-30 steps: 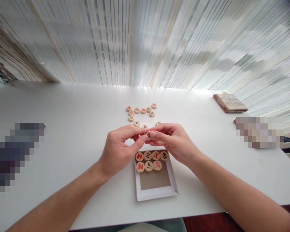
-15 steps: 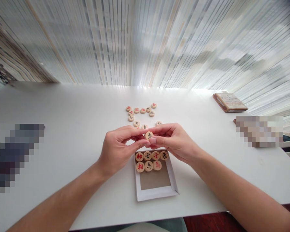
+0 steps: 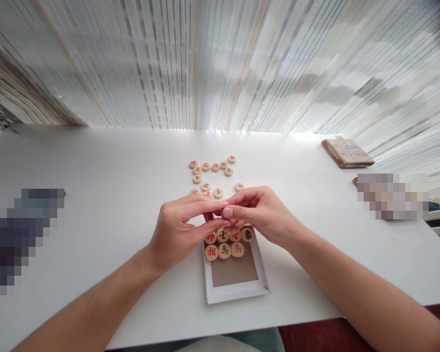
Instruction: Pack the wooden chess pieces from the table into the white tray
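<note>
My left hand and my right hand meet just above the far edge of a shallow white box. Both are closed, thumbs and fingertips pinched together around a Chinese chess piece that their fingers now almost wholly hide. Inside the box lie several round wooden pieces in two rows, face up, among them a red-marked piece and a black-marked horse piece. My fingers partly cover the far row. The near part of the box shows its brown bottom.
Beyond my hands, several loose chess pieces lie scattered on the white table. A flat brown box rests at the far right, with a blurred-out object nearer. Another blurred object is at the left. A striped curtain hangs behind.
The black-marked piece between my fingertips has turned out of sight behind them. My fingers have shifted slightly, and the view has moved a little.
</note>
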A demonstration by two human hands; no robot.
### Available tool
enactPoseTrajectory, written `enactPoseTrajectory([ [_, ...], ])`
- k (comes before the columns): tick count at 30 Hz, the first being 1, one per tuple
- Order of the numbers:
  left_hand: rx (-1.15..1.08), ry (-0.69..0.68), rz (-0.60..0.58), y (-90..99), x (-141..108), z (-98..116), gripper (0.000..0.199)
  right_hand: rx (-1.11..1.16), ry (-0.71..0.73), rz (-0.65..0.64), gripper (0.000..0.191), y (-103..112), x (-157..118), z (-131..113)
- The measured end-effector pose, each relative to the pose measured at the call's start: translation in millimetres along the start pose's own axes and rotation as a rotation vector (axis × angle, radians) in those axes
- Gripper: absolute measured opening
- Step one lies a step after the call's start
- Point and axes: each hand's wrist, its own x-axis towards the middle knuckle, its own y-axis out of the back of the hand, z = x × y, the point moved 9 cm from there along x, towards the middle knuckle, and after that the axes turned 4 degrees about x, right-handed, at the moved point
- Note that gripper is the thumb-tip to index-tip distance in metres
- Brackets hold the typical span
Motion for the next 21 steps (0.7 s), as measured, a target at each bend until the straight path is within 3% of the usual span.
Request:
enactPoseTrajectory([
  [8, -0.054, 0.102, 0.019, 0.3, -2, -11, 0.033, 0.005, 0.069, -0.04, 0.025, -2, 2, -7],
  [16, -0.203, 0.279, 0.053, -0.8, -4, -24, 0.025, 0.017, 0.119, -0.123, 0.032, -3, 2, -10],
  [21, -0.131, 0.25, 0.064, 3.7, -4, -21, 0.024, 0.04, 0.086, -0.128, 0.036, -4, 0, -5],
])
